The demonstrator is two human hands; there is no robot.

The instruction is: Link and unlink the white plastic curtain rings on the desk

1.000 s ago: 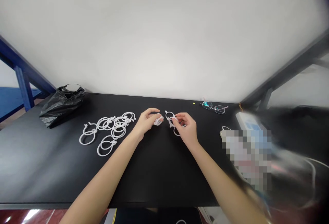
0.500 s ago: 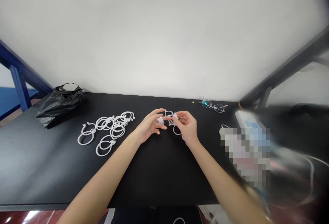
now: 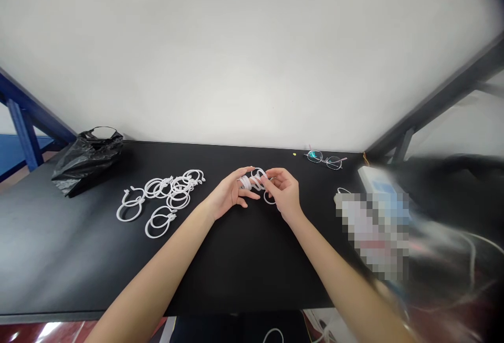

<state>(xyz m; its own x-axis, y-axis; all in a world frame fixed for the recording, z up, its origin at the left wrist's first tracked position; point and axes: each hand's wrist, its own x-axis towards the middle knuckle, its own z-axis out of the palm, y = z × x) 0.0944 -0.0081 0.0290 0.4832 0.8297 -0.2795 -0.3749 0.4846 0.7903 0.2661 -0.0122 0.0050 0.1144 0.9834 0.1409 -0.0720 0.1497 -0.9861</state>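
My left hand and my right hand meet over the middle of the black table. Together they pinch white plastic rings between their fingertips. The left hand's fingers curl round a small stack of rings; the right hand grips one ring with thumb and forefinger. Another white ring lies on the table just under the right hand. A loose pile of several white rings lies to the left of my left hand.
A crumpled black plastic bag sits at the back left. A pair of glasses lies at the back right. A white box and a blurred patch stand at the right edge. Blue frame bars rise at far left.
My hands have come together: the left hand moved right until its rings touch the ring in my right hand. The view has drifted slightly, so the table things sit a little further left.
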